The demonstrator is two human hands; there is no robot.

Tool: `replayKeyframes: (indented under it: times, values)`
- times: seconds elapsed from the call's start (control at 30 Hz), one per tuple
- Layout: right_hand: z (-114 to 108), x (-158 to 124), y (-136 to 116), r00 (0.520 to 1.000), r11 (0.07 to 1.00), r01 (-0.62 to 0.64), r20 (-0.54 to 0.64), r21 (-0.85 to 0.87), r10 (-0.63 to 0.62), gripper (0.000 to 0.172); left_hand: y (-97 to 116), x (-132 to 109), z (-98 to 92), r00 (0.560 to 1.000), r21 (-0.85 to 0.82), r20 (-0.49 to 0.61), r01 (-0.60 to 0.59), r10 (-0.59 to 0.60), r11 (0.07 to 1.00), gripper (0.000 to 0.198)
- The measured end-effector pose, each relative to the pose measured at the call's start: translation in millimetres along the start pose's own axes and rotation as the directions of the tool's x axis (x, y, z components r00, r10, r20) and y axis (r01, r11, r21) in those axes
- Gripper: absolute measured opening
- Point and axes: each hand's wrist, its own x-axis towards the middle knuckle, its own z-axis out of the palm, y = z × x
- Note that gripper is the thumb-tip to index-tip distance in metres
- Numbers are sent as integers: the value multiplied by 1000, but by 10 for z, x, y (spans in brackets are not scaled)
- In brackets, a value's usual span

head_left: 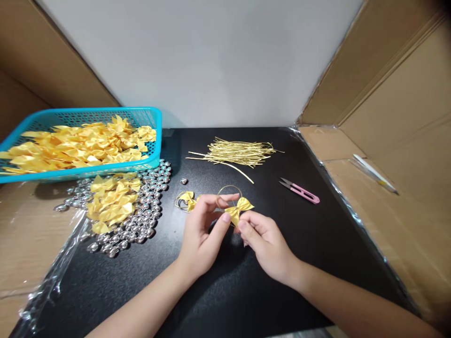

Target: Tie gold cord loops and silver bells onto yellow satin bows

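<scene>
No text, label, brand, number or sign can be read around the fingers (212,201). Farther from them, none is legible either.

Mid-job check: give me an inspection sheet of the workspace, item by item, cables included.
Surface: black table, shiny clear film along its side edges.
Job's things: yellow bow in hand, thin gold loop beside it; second bow beyond the left grip, partly hidden; gold cord pile at the back; silver beads around loose bows at left; blue basket heaped with bows.
Clutter: pink snips at right; white tool on cardboard; one bead apart from the rest.
Grips: left grip pinches the bow; right grip closed at its lower right, exactly what it pinches unclear.
Cables: nothing seen.
Surroundings: cardboard panels both sides, pale panel behind.
</scene>
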Motion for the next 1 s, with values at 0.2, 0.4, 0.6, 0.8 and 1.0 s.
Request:
replayKeyframes:
  times: [0.2,0.4,0.6,0.8,1.0]
  values:
    - [-14,10,-56,994,977,111,10,-183,-111,27,82,89,-43,967,52,112,225,-229,973,36]
    - [-46,53,-56,995,952,81,-29,-295,-93,24,90,97,-59,978,227,120,140,-170,964,32]
    - [-107,94,-72,991,943,97,-53,-317,-120,24,75,123,-82,963,144,141,209,-230,967,33]
    - [-264,172,-167,997,999,31,72,-22,-29,32,84,230,-147,890,-294,-143,380,-433,877,23]
    - [-414,206,-111,969,981,192,-154,-28,-194,34,102,274,-180,867,-448,-141,375,-479,812,25]
